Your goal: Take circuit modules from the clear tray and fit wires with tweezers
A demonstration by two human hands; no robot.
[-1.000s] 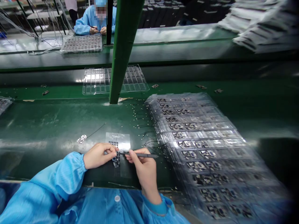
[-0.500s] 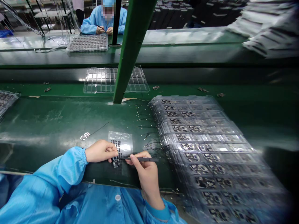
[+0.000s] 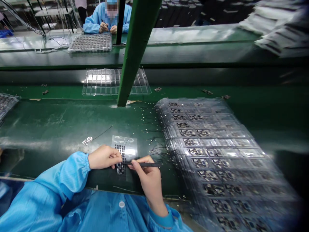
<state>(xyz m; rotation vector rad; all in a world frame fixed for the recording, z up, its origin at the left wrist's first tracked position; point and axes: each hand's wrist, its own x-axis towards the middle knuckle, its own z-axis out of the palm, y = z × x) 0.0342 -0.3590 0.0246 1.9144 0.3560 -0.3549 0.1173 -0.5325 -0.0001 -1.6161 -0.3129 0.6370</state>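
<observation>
Between the fingers of my left hand (image 3: 106, 157) is a small circuit board (image 3: 119, 168), held by its upper end. My right hand (image 3: 148, 175) is closed around dark tweezers (image 3: 149, 164), whose tips point left and meet the board's upper edge. Under both lies a clear sheet (image 3: 131, 146) with rows of small black square pads (image 3: 120, 148). Another circuit board (image 3: 87, 140) with a thin black cable rests on the green bench, up and left of my left hand. Whether a pad is at the tweezer tips is too small to tell.
Stacked clear trays (image 3: 217, 141) of circuit boards fill the right side. Loose thin cables (image 3: 156, 149) lie beside them. A green post (image 3: 135, 54) rises ahead, with a clear tray (image 3: 101, 82) behind it. Across the line, a co-worker (image 3: 96, 21) sits at another tray.
My right hand and the tweezers have shifted slightly left, towards the board. The clear tray and loose parts beyond the bench's far edge have slid a little left. My left hand stays put.
</observation>
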